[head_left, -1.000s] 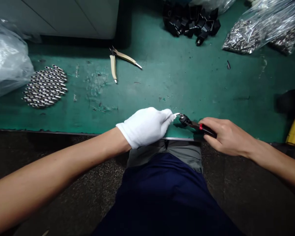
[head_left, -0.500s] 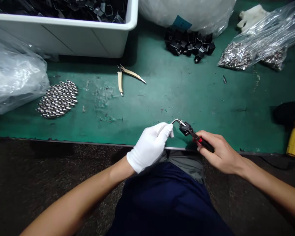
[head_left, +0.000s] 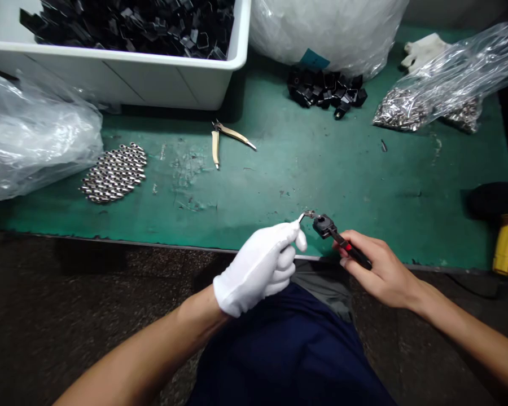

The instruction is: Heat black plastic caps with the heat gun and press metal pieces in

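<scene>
My left hand (head_left: pixel 260 265), in a white glove, pinches a thin bent metal rod (head_left: pixel 302 216) between thumb and fingertips. At the rod's far end is a small shiny metal piece (head_left: pixel 309 213), close to a black block (head_left: pixel 323 226); whether they touch I cannot tell. The block, with a round hole in its top, sits at the tip of a black-handled tool with a red mark (head_left: pixel 347 247). My bare right hand (head_left: pixel 379 268) is closed around that tool's handle. Both hands are over the bench's front edge.
Cutters with cream handles (head_left: pixel 224 138) lie on the green bench (head_left: pixel 279 169). Metal sleeves (head_left: pixel 115 172) are grouped at left, near a plastic bag (head_left: pixel 38 141). Behind stand a white bin (head_left: pixel 131 79) of black parts, a black parts pile (head_left: pixel 325 90) and a bag of metal pieces (head_left: pixel 402 110).
The bent rod has drawn back up and left from the black block, and the left hand has turned. The right hand keeps its grip on the tool. The view has shifted slightly.
</scene>
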The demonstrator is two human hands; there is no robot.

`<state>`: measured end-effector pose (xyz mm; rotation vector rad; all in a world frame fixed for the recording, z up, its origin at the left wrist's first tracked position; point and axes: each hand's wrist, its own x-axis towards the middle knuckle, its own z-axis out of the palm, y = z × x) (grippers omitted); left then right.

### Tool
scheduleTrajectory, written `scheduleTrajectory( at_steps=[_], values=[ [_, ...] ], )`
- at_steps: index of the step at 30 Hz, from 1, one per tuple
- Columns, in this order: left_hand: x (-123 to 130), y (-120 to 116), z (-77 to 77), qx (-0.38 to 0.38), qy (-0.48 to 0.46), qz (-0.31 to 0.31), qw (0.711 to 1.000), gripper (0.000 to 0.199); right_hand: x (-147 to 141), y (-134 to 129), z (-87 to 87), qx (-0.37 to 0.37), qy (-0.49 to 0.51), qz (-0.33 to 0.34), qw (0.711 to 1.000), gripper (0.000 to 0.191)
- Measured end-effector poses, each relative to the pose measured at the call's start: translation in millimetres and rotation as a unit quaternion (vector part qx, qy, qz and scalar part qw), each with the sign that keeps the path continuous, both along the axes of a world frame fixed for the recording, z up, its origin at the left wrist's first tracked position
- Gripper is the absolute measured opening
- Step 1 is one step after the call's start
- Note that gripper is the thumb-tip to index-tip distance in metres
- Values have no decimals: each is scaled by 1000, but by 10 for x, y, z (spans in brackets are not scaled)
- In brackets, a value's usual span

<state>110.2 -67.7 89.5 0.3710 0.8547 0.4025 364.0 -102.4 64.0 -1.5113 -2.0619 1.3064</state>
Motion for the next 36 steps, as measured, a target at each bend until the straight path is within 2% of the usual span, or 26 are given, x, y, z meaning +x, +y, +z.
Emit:
scheduleTrajectory(
  at_steps=[5,11,14,16,17,19,21,23,25,26,28,29,31,33,36],
  values=[
    [-38,-7,9,-49,-41,28,998,25,-65,37,16,15,-11,-13,1000,14],
    [-163,-70,-89,-80,-47,120,988,29,-161,111,50,70,-12,7,997,19],
    [-301,-84,-236,-71,-52,171,981,34,-189,202,-39,161,-27,20,986,31],
    [-414,-58,-356,-56,-58,204,976,38,-242,390,-53,236,-36,27,971,36],
    [-470,-43,-415,-43,-57,223,972,41,-295,526,-8,267,-33,33,963,37],
    [-569,-16,-532,-7,-55,265,963,44,-487,867,210,307,-27,44,950,34],
    [-644,12,-647,17,-65,288,955,45,-797,1280,548,317,-44,47,946,29],
    [-693,52,-732,21,-75,302,950,45,-1172,1733,899,317,-129,9,940,28],
    [-710,87,-734,3,-71,316,946,43,-1511,2168,1156,318,-170,-25,932,28],
    [-704,92,-692,-15,-57,326,944,42,-1638,2348,1227,313,-190,-41,930,28],
    [-660,57,-530,-57,-12,349,935,40,-1773,2563,1243,296,-224,-59,927,30],
    [-628,22,-424,-66,20,370,927,40,-1779,2580,1196,286,-236,-62,927,33],
    [-564,-57,-210,-58,52,395,916,41,-1678,2431,1049,258,-248,-52,932,39],
    [-522,-114,-56,-39,48,404,913,41,-1469,2112,905,212,-248,-23,945,43],
    [-482,-143,15,-18,17,403,915,36,-1125,1540,781,92,-203,41,974,42]
  ],
)
